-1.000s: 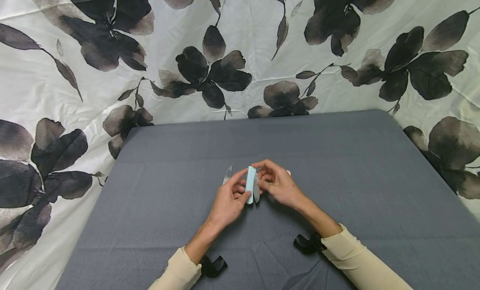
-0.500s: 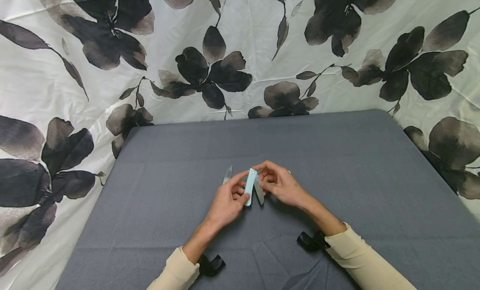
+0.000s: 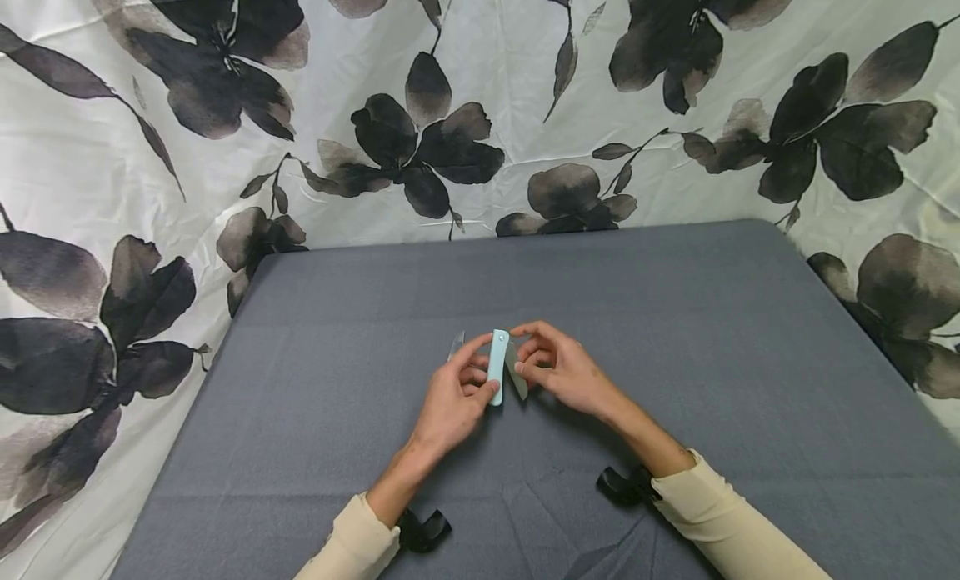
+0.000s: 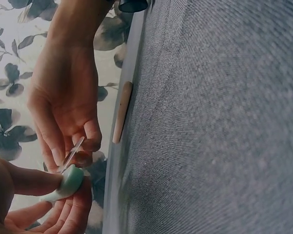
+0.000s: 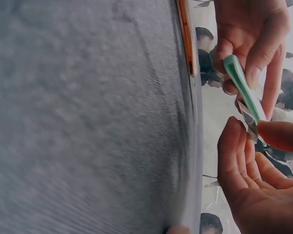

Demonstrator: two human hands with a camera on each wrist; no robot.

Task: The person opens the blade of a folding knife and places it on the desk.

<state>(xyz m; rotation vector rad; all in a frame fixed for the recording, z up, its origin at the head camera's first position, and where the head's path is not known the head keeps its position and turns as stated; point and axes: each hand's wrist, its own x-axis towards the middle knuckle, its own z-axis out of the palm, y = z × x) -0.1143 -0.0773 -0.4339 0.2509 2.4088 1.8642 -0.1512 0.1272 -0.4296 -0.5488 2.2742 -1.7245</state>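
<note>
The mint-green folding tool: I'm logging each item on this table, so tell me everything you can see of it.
The mint-green folding tool is a slim, smooth bar with rounded ends, apparently plastic, with a small rivet near its far end. A thin silvery metal blade is swung partly out from that end. The left hand holds the body just above the grey tablecloth, long axis pointing away from the person. The right hand pinches the blade.

We see a smooth, pale turquoise plastic handle [image 3: 497, 367] with a slight sheen, and beside it a thin blade [image 3: 516, 372] of dull grey metal. The table [image 3: 675, 330] wears a matt grey woven cloth with a fine, rough grain. Behind hangs creased, faintly glossy floral fabric [image 3: 480, 105].
</note>
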